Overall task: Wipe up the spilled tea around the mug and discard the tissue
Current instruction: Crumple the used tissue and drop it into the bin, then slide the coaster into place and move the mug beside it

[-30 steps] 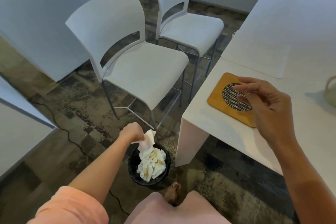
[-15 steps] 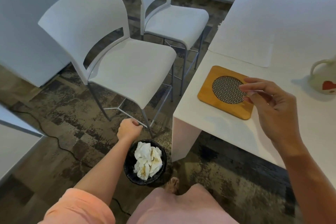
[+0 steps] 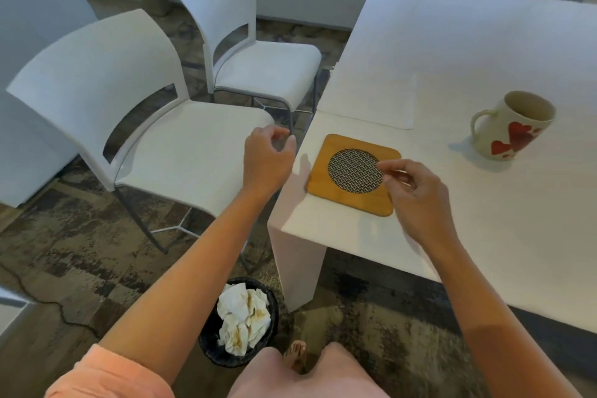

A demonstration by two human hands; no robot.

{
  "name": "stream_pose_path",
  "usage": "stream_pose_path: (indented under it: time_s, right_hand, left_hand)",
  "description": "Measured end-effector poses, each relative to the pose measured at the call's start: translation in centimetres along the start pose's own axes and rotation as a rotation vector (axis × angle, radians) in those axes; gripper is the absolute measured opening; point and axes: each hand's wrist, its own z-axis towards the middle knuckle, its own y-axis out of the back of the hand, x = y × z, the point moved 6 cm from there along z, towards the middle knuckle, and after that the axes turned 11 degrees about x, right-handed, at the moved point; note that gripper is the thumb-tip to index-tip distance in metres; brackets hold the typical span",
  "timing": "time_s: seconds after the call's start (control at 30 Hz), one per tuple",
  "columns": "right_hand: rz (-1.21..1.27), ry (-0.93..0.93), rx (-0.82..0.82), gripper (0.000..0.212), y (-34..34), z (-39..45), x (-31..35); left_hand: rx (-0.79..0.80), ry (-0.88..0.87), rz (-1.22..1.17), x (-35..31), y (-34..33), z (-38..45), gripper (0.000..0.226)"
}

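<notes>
Head view: the left hand point(image 3: 266, 160), a second ago holding a tissue over the bin point(image 3: 239, 321), is now raised beside the worktop point(image 3: 484, 52), its grip released and empty. The stained tissue point(image 3: 244, 317) lies in the bin, so discarding appears done. The right hand point(image 3: 416, 194), loosely curled and holding nothing, hovers over the trivet point(image 3: 353, 173), well apart from the mug point(image 3: 510, 126).

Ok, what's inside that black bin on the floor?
The bin holds crumpled white tissues with brownish stains, piled to the rim. Anything beneath them, and the bin's bottom, is covered.
</notes>
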Motion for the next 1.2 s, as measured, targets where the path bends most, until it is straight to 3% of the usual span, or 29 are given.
stream_pose_path:
  time_s: [0.17, 0.4, 0.57, 0.9, 1.2]
  right_hand:
    - [-0.062, -0.067, -0.027, 0.026, 0.7, -0.2, -0.9]
    - [-0.138, -0.234, 0.05, 0.056, 0.0, -0.6, -2.3]
    - [-0.076, -0.25, 0.054, 0.06, -0.7, -0.6, -2.0]
    - [0.09, -0.308, 0.027, 0.062, -1.2, -0.1, -2.0]
    - [0.135, -0.303, -0.086, 0.057, 3.0, -2.0, -2.8]
  left_hand:
    - [0.099, -0.06, 0.13, -3.8, -2.9, -0.2, 0.04]
    - [0.312, 0.111, 0.413, -3.9, -5.9, -0.4, 0.059]
    - [0.36, 0.201, 0.468, -3.7, -7.2, -0.8, 0.067]
    - [0.352, 0.387, 0.175, -4.7, -8.6, -1.1, 0.067]
    - [0.394, 0.377, -0.028, -7.3, -10.5, -1.8, 0.063]
